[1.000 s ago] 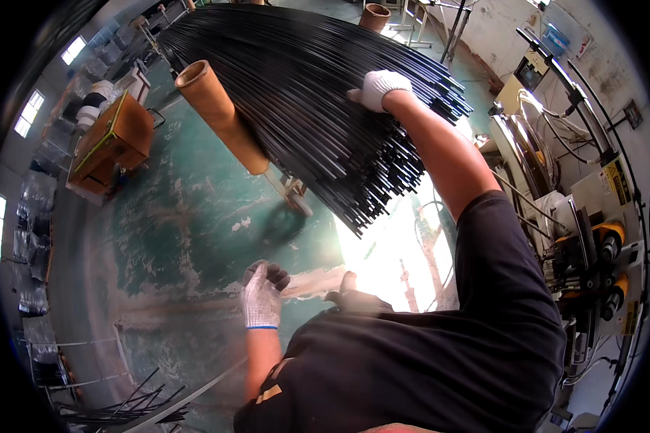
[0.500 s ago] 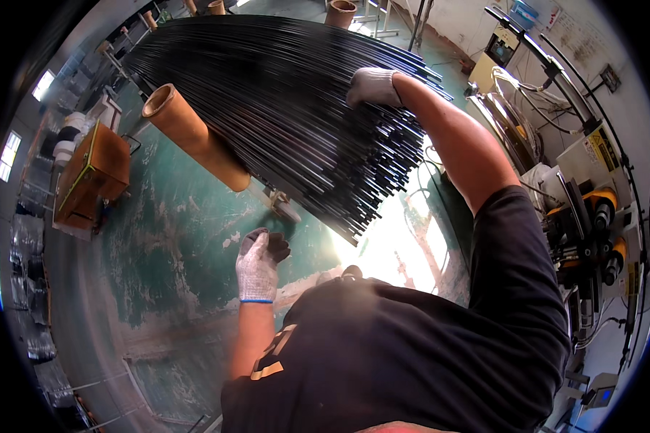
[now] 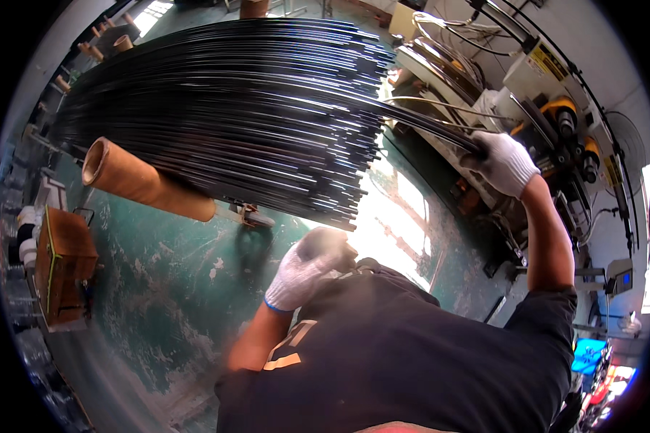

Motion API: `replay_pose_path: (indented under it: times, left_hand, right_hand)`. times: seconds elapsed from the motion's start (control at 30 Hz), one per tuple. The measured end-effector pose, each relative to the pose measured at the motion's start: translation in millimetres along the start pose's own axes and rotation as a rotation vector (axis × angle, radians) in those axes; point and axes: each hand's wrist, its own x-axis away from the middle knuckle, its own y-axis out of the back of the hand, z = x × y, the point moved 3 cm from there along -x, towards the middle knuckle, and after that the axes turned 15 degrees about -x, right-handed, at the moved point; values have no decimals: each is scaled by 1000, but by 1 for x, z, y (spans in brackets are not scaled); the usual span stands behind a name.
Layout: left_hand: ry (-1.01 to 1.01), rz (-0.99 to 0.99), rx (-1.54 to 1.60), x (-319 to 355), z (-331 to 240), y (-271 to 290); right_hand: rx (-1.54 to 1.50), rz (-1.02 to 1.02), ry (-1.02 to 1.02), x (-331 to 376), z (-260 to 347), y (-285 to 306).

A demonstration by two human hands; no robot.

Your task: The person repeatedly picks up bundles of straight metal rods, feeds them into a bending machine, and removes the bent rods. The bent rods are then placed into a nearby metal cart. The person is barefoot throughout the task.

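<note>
A large stack of long, thin black rods or tubes (image 3: 231, 108) lies across the upper left, its uneven ends facing right. My right hand (image 3: 502, 162), in a white knit glove, is closed round the ends of a few black rods (image 3: 426, 126). These stick out past the rest of the stack, and their far part still lies along its top. My left hand (image 3: 307, 267), gloved in white with a blue cuff edge, is in front of my chest, just below the nearest rod ends. Its fingers look bent but are blurred, and nothing shows in them.
A brown cardboard tube (image 3: 148, 180) sleeves a post beside the stack's near side, with a caster wheel (image 3: 256, 216) by it. A brown wooden box (image 3: 68, 263) stands at left. Machinery with cables and orange-black parts (image 3: 563, 119) lines the right. Sunlight falls on the worn green floor (image 3: 195, 289).
My right hand has gone from the top of the stack out to the right, pulling a few rods with it. My left hand has risen and moved right. The whole view has turned rightward.
</note>
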Motion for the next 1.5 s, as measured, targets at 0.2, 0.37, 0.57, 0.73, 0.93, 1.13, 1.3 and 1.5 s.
replay_pose_path:
  times: [0.2, 0.37, 0.57, 0.73, 0.93, 1.13, 1.3, 1.5]
  left_hand:
    - [-72, 44, 141, -58, -5, -44]
    - [-225, 3, 552, -130, -12, -64]
    - [-128, -113, 739, -179, -30, -139]
    - [31, -154, 619, -209, 12, -247]
    - [-174, -145, 660, -257, -38, -277]
    - [-288, 58, 389, -323, -56, -358]
    - [-201, 103, 261, -398, -6, -439]
    - [-208, 424, 309, -502, -35, -455]
  right_hand:
    - [214, -456, 6, 136, -119, 35]
    - [289, -682, 54, 230, -197, 32]
    - [297, -899, 44, 281, -343, -3]
    - [217, -923, -78, 303, -521, -16]
    - [323, -860, -693, 404, -712, -33]
    - [-1666, -1577, -903, 366, -761, -140]
    - [-2875, -1091, 262, 151, -530, -43]
    - [-2614, -1627, -110, 97, -616, -11]
